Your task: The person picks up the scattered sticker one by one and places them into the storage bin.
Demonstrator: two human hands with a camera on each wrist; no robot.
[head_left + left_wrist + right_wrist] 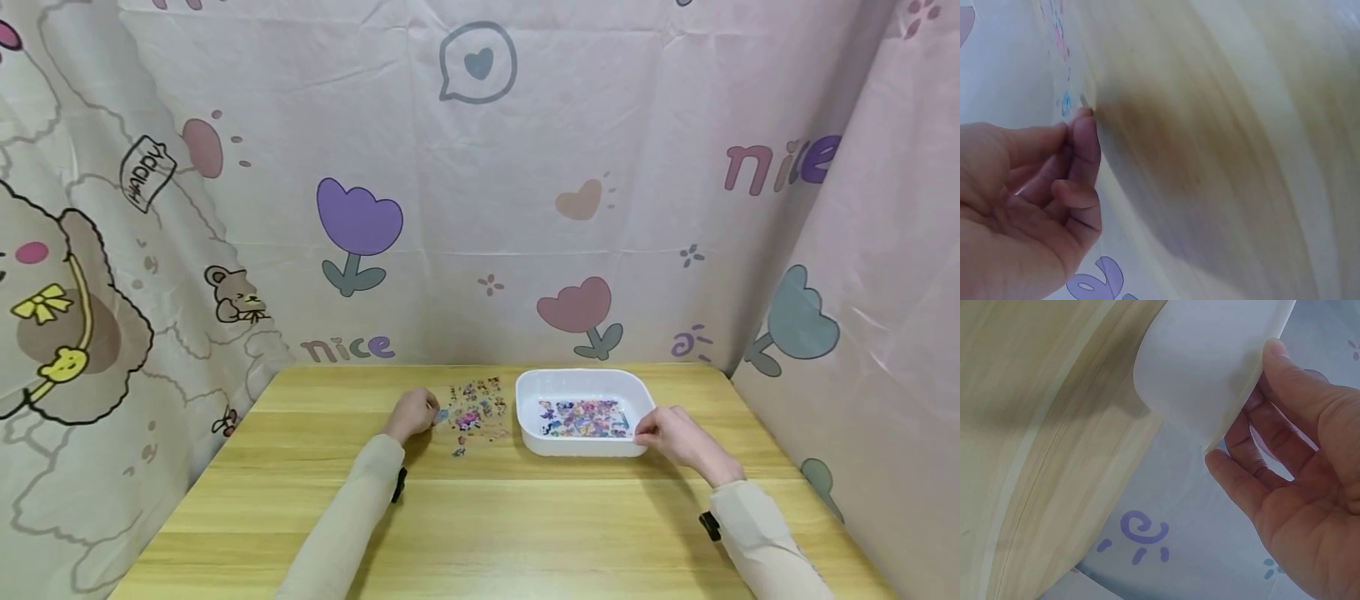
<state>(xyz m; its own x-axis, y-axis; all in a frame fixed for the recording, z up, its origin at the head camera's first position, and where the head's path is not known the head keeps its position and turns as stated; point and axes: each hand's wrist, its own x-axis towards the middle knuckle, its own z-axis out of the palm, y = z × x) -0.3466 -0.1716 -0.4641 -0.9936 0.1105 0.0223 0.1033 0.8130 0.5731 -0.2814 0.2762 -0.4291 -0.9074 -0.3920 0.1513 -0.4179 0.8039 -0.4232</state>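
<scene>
A clear sheet of small colourful stickers (468,419) is at the far middle of the wooden table. My left hand (412,414) pinches its left edge between thumb and fingertips; in the left wrist view a blue sticker (1066,103) shows just beyond the fingertips. To the right stands a white plastic tub (581,447), with many colourful stickers (585,418) lying flat on its bottom. My right hand (678,435) grips the tub's rim at the near right corner. In the right wrist view the thumb and fingers (1235,481) curl round that rim.
The pale wooden table (480,533) reaches back to a printed curtain (480,167) that hangs behind it and along both sides. A black strap piece (399,485) sits at the left wrist, another (709,526) at the right.
</scene>
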